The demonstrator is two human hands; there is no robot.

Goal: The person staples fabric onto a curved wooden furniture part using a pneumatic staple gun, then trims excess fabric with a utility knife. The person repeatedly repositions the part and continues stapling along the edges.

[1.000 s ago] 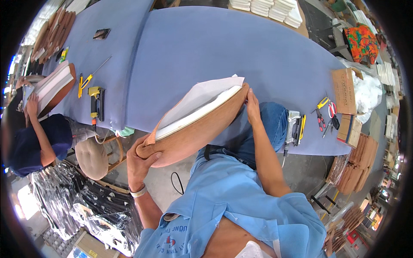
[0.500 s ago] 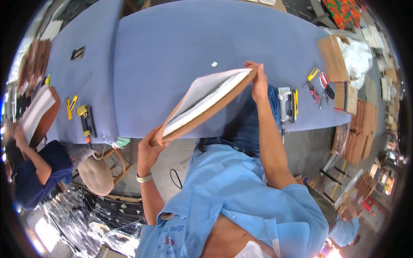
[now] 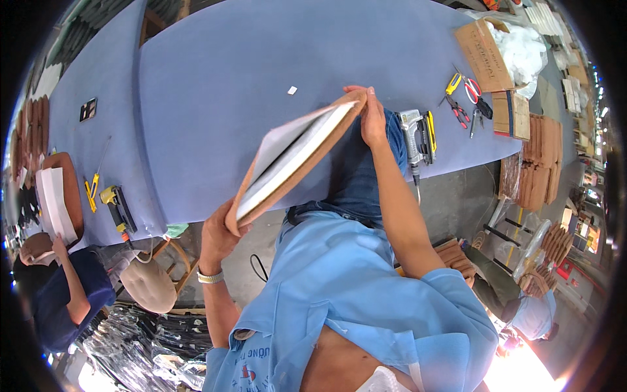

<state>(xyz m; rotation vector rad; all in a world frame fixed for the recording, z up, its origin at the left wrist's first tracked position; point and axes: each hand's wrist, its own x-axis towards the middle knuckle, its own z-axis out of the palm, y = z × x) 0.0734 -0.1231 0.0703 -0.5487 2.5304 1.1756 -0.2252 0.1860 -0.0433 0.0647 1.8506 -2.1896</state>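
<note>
A: Where's the padded panel [image 3: 297, 160]?

B: I see it lifted off the blue bench [image 3: 228, 78], tilted on edge. Left hand [image 3: 219, 235] clamps the low corner, right hand [image 3: 372, 117] pinches the top edge; two ends held, probably so I can see the white foam face and brown rim.

A: Tools?

B: Staple gun [image 3: 415, 134] parked just right of my arm on the bench, in easy reach. Co-worker far left has a similar panel.

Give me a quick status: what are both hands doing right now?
Left hand grips lower corner of flat brown panel with white padding; right hand holds its top corner. Panel tilted above blue-covered table. Nothing blocking.
</note>
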